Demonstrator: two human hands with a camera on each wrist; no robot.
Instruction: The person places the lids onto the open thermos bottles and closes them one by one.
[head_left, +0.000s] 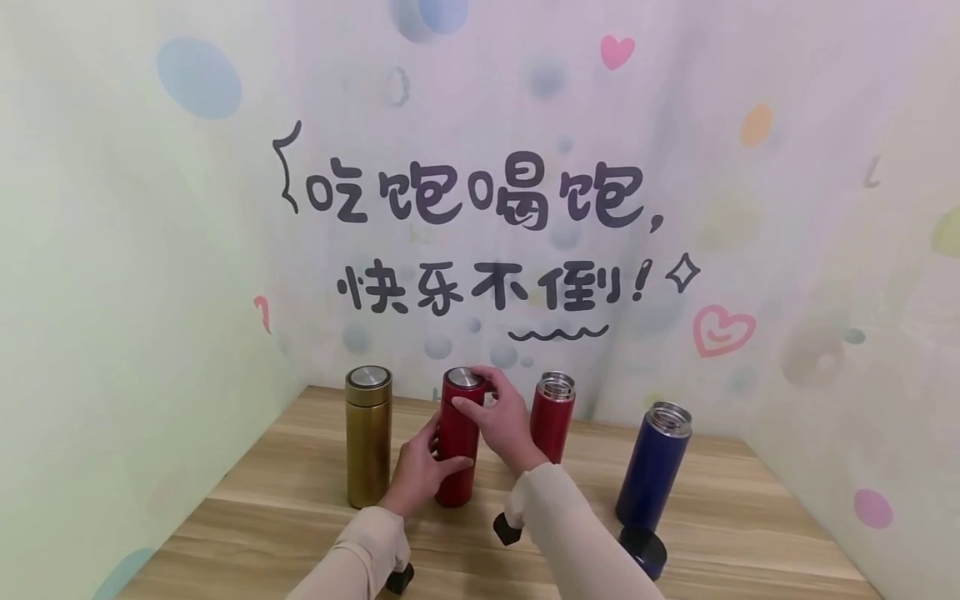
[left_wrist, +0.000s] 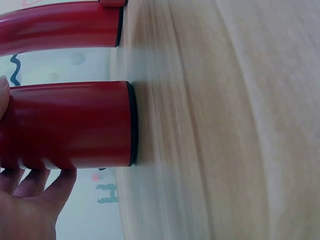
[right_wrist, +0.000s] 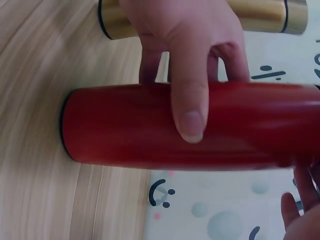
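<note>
A red thermos flask (head_left: 456, 437) with a silver-topped lid (head_left: 465, 377) stands upright on the wooden table. My left hand (head_left: 420, 471) grips its body, thumb across the front and fingers round the far side; the right wrist view shows that thumb lying flat along the red thermos flask (right_wrist: 125, 125). Up at the lid, my right hand (head_left: 506, 417) holds it between thumb and fingers. In the left wrist view the base of the red thermos flask (left_wrist: 75, 127) meets the tabletop. The right hand (right_wrist: 302, 225) shows only partly in its own wrist view.
To the left stands a gold thermos flask (head_left: 368, 454) with its lid on. A second red flask (head_left: 551, 425), lidless, is behind my right forearm. Farther right is a lidless blue flask (head_left: 652, 467), with a dark lid (head_left: 643, 552) before it. A printed curtain (head_left: 480, 108) hangs behind.
</note>
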